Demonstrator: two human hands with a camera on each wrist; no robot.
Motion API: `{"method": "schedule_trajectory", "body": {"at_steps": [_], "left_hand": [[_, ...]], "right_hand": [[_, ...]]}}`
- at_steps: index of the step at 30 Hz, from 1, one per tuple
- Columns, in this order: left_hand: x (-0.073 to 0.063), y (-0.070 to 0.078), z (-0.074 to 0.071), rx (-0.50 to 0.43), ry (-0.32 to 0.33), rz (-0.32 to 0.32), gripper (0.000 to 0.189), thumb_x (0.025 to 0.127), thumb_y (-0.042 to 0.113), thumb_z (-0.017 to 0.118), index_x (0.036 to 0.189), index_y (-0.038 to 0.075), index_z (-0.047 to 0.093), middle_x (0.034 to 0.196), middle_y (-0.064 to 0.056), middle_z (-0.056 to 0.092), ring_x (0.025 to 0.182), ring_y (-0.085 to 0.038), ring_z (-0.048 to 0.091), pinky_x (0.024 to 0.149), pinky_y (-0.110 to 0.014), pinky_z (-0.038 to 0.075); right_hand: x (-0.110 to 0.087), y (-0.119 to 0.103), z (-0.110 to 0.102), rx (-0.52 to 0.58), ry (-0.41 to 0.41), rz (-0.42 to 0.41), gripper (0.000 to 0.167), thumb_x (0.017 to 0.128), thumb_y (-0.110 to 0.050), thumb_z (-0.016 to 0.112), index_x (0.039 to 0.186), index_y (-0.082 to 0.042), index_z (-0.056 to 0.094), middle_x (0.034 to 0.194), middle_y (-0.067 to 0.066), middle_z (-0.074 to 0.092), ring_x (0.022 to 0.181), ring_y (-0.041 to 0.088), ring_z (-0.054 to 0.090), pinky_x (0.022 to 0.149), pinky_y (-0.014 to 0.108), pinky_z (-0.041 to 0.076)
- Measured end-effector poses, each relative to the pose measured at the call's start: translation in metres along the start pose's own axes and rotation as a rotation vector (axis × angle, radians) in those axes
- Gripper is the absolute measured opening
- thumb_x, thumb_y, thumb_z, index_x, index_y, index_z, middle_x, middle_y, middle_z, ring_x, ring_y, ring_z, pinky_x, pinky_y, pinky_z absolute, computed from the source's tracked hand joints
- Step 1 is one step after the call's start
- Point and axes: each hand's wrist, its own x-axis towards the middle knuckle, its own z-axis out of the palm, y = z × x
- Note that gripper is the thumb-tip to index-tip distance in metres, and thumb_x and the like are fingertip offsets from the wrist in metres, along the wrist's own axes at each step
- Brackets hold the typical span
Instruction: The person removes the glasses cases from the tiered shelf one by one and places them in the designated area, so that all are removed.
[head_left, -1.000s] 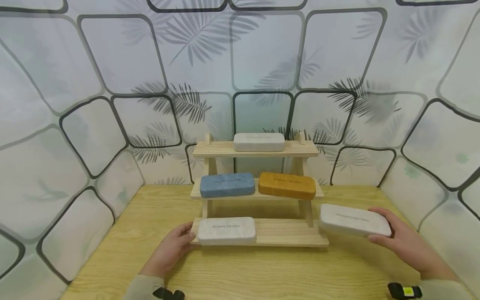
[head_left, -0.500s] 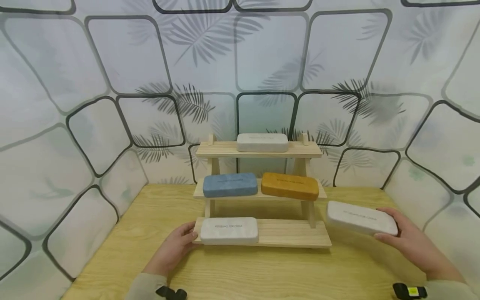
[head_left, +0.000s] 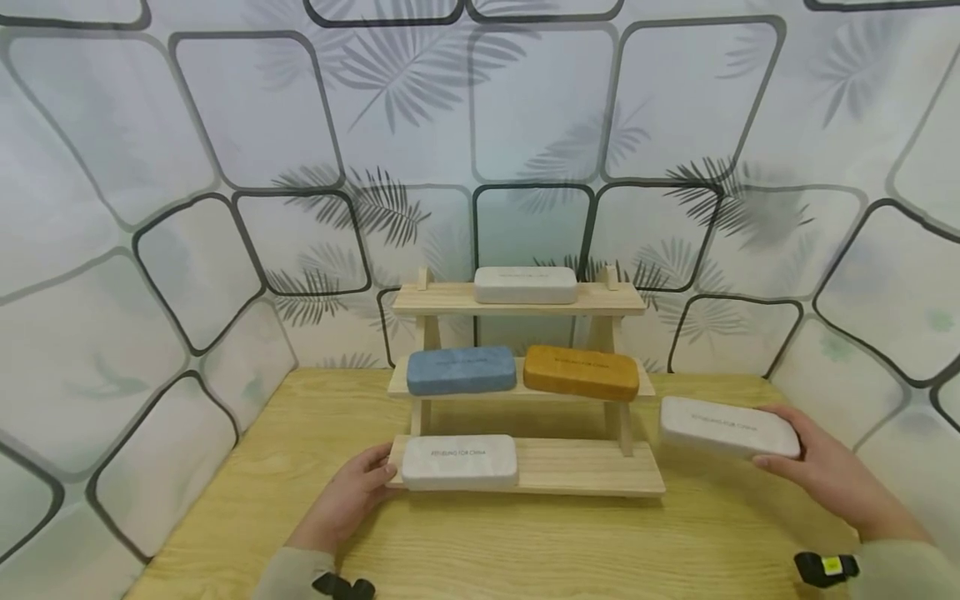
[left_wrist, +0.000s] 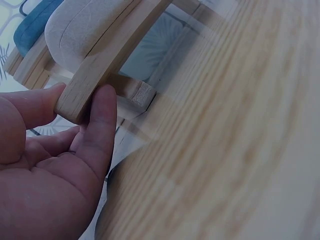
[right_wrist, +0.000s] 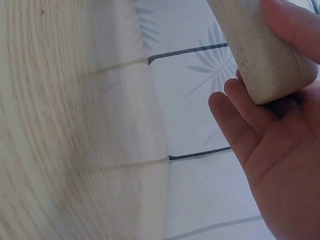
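Grained tabletop [head_left: 555, 546] below, left fingers [left_wrist: 102, 117] grip wooden shelf [head_left: 588, 467], right fingers [right_wrist: 234, 121] a rounded case [head_left: 727, 427].

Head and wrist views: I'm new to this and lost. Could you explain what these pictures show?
No machine: a person works bare-handed. The widest picture comes from a head-worn camera looking forward and down, the close-ups from one on each wrist. On the table stands a three-tier wooden rack: a top white case, then a blue case and an orange case, then a lower white case. The left hand pinches the bottom shelf; the right hand holds another white case.
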Motion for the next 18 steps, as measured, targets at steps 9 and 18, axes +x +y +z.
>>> {"method": "schedule_trajectory", "body": {"at_steps": [9, 18], "left_hand": [[0.000, -0.002, 0.000, -0.003, 0.009, -0.009, 0.058, 0.107, 0.014, 0.049, 0.151, -0.014, 0.025, 0.149, -0.035, 0.039, 0.124, -0.029, 0.054, 0.102, -0.042, 0.052], [0.000, -0.002, -0.001, -0.010, -0.022, 0.002, 0.059, 0.108, 0.015, 0.049, 0.152, -0.015, 0.023, 0.149, -0.035, 0.039, 0.123, -0.027, 0.055, 0.101, -0.040, 0.052]], "right_hand": [[0.012, 0.010, -0.007, -0.003, -0.045, 0.020, 0.079, 0.093, -0.032, 0.076, 0.153, -0.001, 0.033, 0.133, 0.027, 0.052, 0.096, 0.003, 0.053, 0.069, 0.019, 0.049], [0.022, 0.013, -0.012, -0.025, -0.018, -0.021, 0.077, 0.092, -0.029, 0.077, 0.151, -0.001, 0.035, 0.131, 0.028, 0.053, 0.095, 0.001, 0.052, 0.069, 0.017, 0.046]]}}
